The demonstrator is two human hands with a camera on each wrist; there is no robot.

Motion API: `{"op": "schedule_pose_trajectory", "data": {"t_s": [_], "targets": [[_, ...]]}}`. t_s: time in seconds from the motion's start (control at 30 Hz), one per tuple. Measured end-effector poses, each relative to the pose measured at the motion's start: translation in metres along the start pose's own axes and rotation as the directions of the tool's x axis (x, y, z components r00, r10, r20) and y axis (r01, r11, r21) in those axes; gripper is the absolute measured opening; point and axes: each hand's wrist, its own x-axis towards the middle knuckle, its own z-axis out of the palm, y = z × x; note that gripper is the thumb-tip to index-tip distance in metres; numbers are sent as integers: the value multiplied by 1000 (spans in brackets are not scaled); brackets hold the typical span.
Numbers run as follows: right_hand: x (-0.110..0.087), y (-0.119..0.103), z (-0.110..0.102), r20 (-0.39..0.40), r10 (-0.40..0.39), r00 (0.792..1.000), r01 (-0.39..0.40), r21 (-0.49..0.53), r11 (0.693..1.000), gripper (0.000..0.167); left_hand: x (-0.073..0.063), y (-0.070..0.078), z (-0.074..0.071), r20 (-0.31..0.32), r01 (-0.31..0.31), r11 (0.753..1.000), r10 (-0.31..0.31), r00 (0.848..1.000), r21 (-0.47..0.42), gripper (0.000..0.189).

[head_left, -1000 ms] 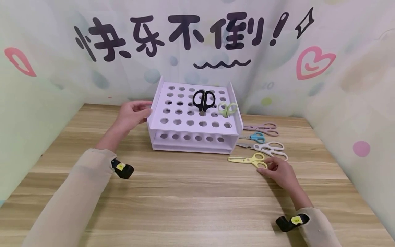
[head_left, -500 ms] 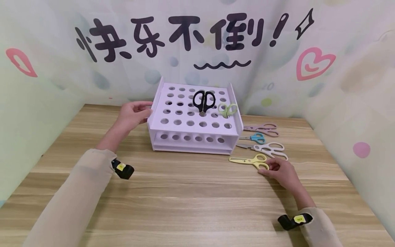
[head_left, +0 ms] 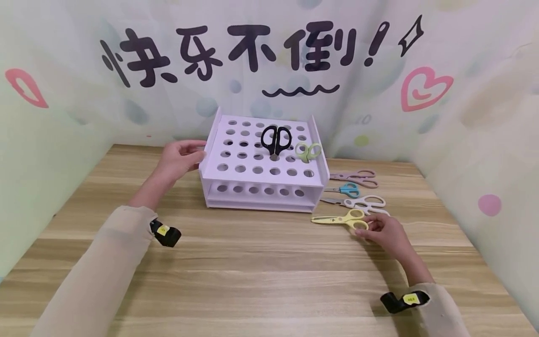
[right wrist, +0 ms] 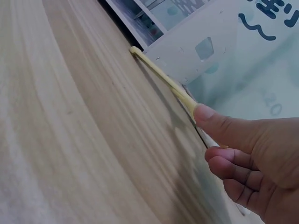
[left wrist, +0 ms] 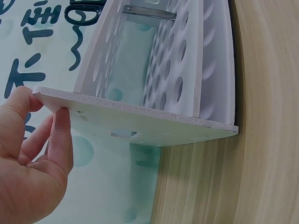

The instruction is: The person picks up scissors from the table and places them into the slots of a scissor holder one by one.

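A white rack (head_left: 240, 178) with rows of round holes stands at the back of the table. My left hand (head_left: 178, 159) pinches the edge of its left side panel (left wrist: 140, 119) between thumb and fingers. Black-handled scissors (head_left: 275, 140) and light green scissors (head_left: 307, 152) stand in the rack's holes, handles up. To the right, my right hand (head_left: 385, 234) pinches one handle loop of yellow scissors (head_left: 341, 220). Their blade points left toward the rack's front right corner. In the right wrist view, my thumb lies on top of the yellow scissors (right wrist: 161, 72), whose handle end sits above the table.
Beside the rack's right side lie purple scissors (head_left: 358, 177), blue scissors (head_left: 349, 189) and white scissors (head_left: 362, 203), blades toward the rack. A printed curtain (head_left: 168, 107) hangs close behind the rack and along both sides of the wooden table (head_left: 252, 271).
My right hand has shifted slightly right, drawing the yellow scissors a little with it. The left hand and the rack keep their places; the head view has tilted slightly.
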Motion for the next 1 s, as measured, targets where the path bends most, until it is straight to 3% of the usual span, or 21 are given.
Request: {"op": "schedule_pose_trajectory", "data": {"t_s": [0.43, 1.0], "targets": [[-4, -17, -12, 17, -15, 1000, 13, 144, 989, 36, -2, -3, -1, 4, 0, 999, 0, 1000, 37, 41], [-6, -41, -29, 41, -19, 999, 11, 184, 983, 37, -1, 0, 1, -7, -24, 1000, 24, 1000, -2, 41]]}}
